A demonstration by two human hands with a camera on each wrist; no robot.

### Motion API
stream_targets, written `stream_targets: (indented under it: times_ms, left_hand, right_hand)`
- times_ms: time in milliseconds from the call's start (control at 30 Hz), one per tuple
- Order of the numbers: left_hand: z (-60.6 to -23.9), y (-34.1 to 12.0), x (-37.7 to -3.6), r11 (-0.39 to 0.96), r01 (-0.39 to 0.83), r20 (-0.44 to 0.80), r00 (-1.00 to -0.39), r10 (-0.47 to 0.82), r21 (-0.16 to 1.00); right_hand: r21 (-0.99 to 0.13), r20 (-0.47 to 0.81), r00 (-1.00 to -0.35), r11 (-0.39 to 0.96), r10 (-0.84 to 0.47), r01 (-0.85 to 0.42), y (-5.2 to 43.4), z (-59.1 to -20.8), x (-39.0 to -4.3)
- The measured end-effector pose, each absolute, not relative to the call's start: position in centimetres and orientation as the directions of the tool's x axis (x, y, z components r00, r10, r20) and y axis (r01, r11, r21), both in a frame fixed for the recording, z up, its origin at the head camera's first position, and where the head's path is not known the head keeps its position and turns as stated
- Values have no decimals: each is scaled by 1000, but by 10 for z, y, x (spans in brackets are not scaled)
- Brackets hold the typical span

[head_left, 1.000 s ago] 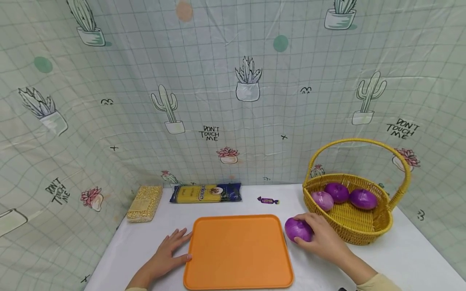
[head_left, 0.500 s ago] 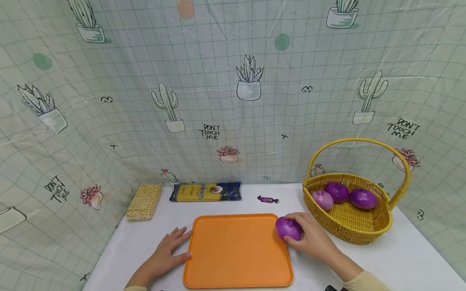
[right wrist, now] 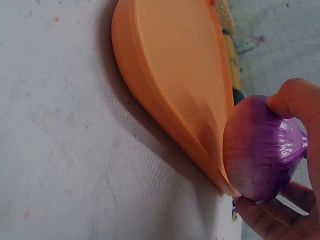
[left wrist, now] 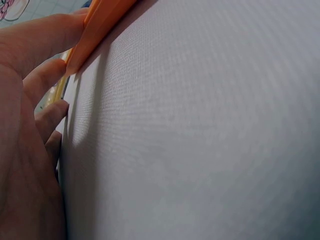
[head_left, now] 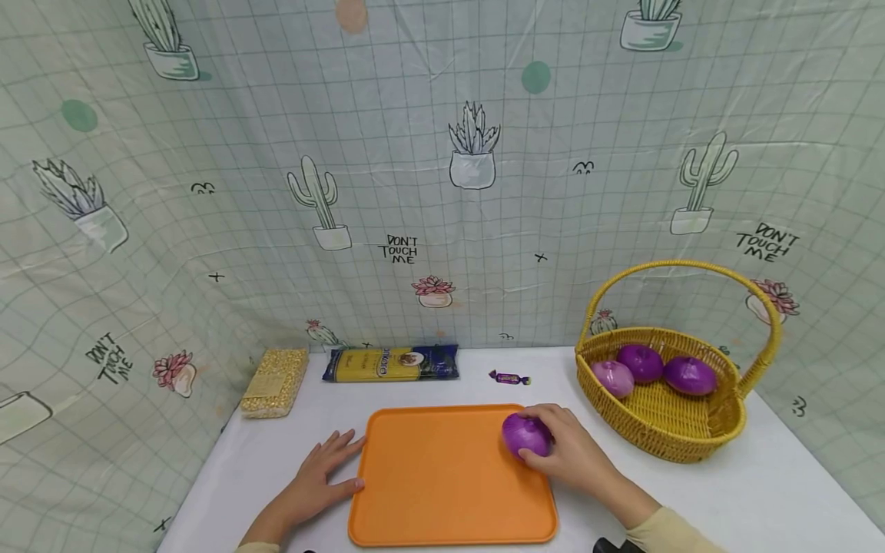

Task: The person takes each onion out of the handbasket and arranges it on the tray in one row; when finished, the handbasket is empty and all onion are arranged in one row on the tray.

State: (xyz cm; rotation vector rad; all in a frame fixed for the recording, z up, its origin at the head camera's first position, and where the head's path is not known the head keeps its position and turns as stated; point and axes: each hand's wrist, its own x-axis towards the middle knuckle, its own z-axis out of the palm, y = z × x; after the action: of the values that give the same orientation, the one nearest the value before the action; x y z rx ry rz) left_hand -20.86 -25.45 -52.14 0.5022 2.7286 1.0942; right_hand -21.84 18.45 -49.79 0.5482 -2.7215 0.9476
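My right hand grips a purple onion over the right edge of the orange tray. In the right wrist view the thumb and fingers curl round the shiny onion, close above the tray's rim. At the tray's left side lies my left hand, fingers spread, with thumb and forefinger touching the rim. The left wrist view has those fingers resting straight against the orange edge. Whether the onion touches the tray is hard to tell.
A yellow wicker basket with a tall handle holds several onions at the right. Along the back lie a bag of corn kernels, a blue-and-yellow pasta packet and a wrapped candy. A patterned cloth hangs behind.
My right hand has carried the onion leftward from beside the tray to over its right edge. The left hand has stayed at the tray's left rim.
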Motion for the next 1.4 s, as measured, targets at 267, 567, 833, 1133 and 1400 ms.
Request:
stream_targets:
  times_ms: [267, 567, 833, 1133, 1400]
  left_hand:
    - [-522, -254, -210, 676, 263, -5, -930, 367, 688]
    - [-523, -254, -209, 679, 255, -17, -930, 367, 689]
    - [-522, -253, -208, 676, 263, -9, -929, 370, 689]
    - [-520, -253, -208, 678, 242, -33, -930, 366, 694]
    - [-521, -253, -209, 684, 236, -45, -929, 367, 690]
  right_hand:
    - [-583, 267, -923, 716, -278, -384, 169, -501, -224]
    - [-610, 243, -930, 702, -275, -367, 156, -502, -233]
    - [-593, 263, -914, 695, -310, -406, 144, -506, -240]
    - [-575, 299, -890, 680, -343, -455, 124, -508, -246]
    - [-548, 298, -872, 679, -388, -489, 108, -508, -252]
